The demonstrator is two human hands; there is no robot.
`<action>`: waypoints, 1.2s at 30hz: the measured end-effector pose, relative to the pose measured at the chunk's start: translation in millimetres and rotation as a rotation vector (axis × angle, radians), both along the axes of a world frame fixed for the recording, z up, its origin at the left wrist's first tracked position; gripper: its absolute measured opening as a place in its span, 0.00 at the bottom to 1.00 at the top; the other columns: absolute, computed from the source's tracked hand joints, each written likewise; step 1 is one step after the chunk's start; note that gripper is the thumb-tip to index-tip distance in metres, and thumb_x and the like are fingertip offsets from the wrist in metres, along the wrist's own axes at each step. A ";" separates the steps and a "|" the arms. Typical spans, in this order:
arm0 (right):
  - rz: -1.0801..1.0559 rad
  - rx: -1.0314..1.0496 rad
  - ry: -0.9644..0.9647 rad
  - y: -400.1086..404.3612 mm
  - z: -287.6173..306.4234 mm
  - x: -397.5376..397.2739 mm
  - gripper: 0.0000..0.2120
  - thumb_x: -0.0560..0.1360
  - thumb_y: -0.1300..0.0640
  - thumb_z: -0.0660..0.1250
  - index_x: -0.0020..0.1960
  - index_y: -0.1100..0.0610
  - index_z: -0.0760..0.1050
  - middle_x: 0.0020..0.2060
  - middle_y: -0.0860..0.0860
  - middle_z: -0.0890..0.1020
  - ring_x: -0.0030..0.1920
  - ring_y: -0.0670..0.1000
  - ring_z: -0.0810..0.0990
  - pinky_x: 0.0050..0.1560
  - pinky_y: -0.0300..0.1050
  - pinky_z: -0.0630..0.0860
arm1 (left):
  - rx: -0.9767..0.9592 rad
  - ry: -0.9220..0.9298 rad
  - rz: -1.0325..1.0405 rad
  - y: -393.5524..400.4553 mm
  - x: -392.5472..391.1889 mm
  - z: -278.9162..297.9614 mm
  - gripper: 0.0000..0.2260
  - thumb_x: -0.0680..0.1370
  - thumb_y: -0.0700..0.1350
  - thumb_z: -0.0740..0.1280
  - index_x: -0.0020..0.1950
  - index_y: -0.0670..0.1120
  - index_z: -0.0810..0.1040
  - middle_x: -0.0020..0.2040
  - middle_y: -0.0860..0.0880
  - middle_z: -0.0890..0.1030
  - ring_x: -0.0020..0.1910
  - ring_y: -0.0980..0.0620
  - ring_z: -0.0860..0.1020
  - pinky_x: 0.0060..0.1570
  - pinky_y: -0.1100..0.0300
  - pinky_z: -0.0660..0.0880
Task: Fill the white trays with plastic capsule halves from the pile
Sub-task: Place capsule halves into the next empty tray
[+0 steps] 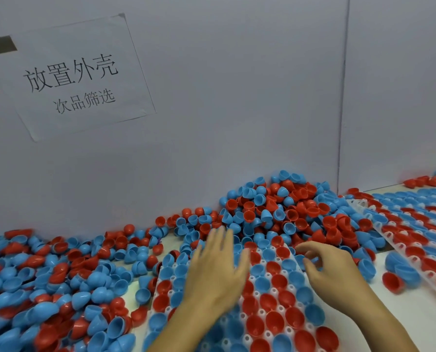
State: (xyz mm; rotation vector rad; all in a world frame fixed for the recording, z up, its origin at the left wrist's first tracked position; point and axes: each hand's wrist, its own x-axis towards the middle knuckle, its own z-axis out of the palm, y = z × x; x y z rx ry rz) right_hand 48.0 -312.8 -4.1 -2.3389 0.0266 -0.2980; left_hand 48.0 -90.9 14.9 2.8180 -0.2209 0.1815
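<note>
A white tray [275, 292] lies in front of me, its cups filled with red and blue capsule halves. My left hand [218, 268] is spread flat, fingers straight, over the tray's upper left part, blurred by motion. My right hand [328, 265] hovers at the tray's upper right edge with fingers curled; whether they pinch a capsule half I cannot tell. The pile of capsule halves [282, 212] heaps against the wall just beyond both hands.
More loose red and blue halves [46, 283] cover the table on the left. A second filled white tray [414, 224] lies at the right. A grey wall with a paper sign [69, 80] rises behind. Bare tabletop [402, 308] shows at lower right.
</note>
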 end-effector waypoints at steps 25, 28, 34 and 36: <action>-0.139 0.070 0.582 -7.2 14.4 -94.0 0.13 0.84 0.54 0.58 0.55 0.63 0.74 0.43 0.55 0.78 0.42 0.50 0.77 0.46 0.44 0.79 | -0.453 0.284 0.483 116.4 -98.5 -3.7 0.16 0.84 0.45 0.57 0.58 0.36 0.79 0.51 0.43 0.79 0.50 0.46 0.76 0.45 0.55 0.70; -0.190 0.170 0.541 -4.3 8.3 -103.2 0.14 0.84 0.55 0.57 0.52 0.65 0.76 0.39 0.56 0.75 0.38 0.50 0.74 0.37 0.42 0.71 | -0.598 0.300 0.539 115.5 -97.6 -5.7 0.14 0.82 0.43 0.59 0.59 0.35 0.77 0.54 0.40 0.81 0.54 0.43 0.78 0.45 0.55 0.72; -0.296 0.414 0.492 5.7 10.1 -112.4 0.15 0.85 0.49 0.55 0.52 0.60 0.69 0.45 0.54 0.77 0.44 0.50 0.77 0.45 0.45 0.74 | -1.050 0.343 0.619 107.4 -105.7 -8.4 0.08 0.81 0.40 0.61 0.49 0.39 0.78 0.38 0.43 0.82 0.39 0.44 0.81 0.37 0.55 0.76; -0.306 0.458 0.479 5.7 13.7 -114.5 0.14 0.85 0.47 0.53 0.52 0.58 0.68 0.45 0.53 0.76 0.43 0.49 0.76 0.52 0.48 0.75 | -1.117 0.376 0.587 102.4 -113.0 -3.5 0.08 0.81 0.38 0.60 0.49 0.38 0.78 0.34 0.44 0.81 0.35 0.45 0.80 0.36 0.54 0.76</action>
